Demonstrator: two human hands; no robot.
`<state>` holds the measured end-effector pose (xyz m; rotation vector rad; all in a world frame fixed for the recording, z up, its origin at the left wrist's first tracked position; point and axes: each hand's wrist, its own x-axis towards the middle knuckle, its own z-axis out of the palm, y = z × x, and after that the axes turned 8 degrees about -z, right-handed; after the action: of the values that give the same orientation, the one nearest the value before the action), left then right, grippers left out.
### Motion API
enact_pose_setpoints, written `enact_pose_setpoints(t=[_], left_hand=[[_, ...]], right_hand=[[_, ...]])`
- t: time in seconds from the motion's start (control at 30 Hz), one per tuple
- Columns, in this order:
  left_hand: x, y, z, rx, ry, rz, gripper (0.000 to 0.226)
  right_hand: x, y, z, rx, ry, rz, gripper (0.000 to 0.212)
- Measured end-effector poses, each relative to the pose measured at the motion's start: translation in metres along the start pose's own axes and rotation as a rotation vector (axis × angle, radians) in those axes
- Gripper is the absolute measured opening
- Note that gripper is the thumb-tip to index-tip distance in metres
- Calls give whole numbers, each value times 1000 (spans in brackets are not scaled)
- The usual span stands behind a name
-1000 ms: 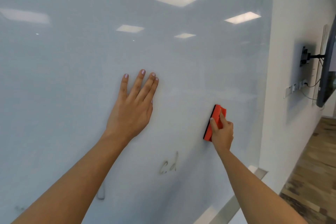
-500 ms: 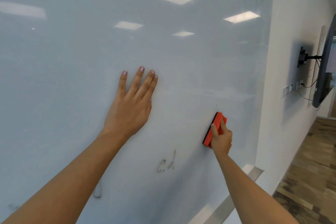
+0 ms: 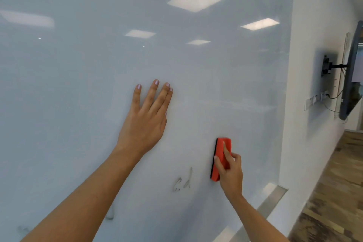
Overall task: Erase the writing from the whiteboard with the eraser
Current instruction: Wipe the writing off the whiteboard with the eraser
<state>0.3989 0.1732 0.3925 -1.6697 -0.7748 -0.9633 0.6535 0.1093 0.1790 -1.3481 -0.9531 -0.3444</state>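
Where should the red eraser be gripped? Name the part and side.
Pinch the eraser by its red back, across the narrow width, coming from the room side: it stands upright, black felt facing the whiteboard. The right hand holds it so.

The right hand [image 3: 230, 173] covers much of the back of the eraser [image 3: 221, 144]. The whiteboard [image 3: 78, 84] runs off the left and top edges. The faint smudge [image 3: 110, 216] low on it is too blurred to read.
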Motion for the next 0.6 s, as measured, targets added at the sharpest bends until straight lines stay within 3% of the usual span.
enact_pose_setpoints(t=[0.17, 0.33, 0.47, 0.6], left_hand=[[0, 0, 0, 11, -7, 1, 57], [1, -1, 0, -24, -3, -15, 56], [0, -1, -2, -36, -13, -13, 56], [-14, -8, -6, -66, -45, -15, 56]], right_hand=[[38, -7, 1, -66, 103, 298, 52], [27, -48, 6, -4, 14, 79, 52], [-33, -54, 13, -23, -213, -168, 56], [-68, -39, 3, 9, -252, -55, 55]])
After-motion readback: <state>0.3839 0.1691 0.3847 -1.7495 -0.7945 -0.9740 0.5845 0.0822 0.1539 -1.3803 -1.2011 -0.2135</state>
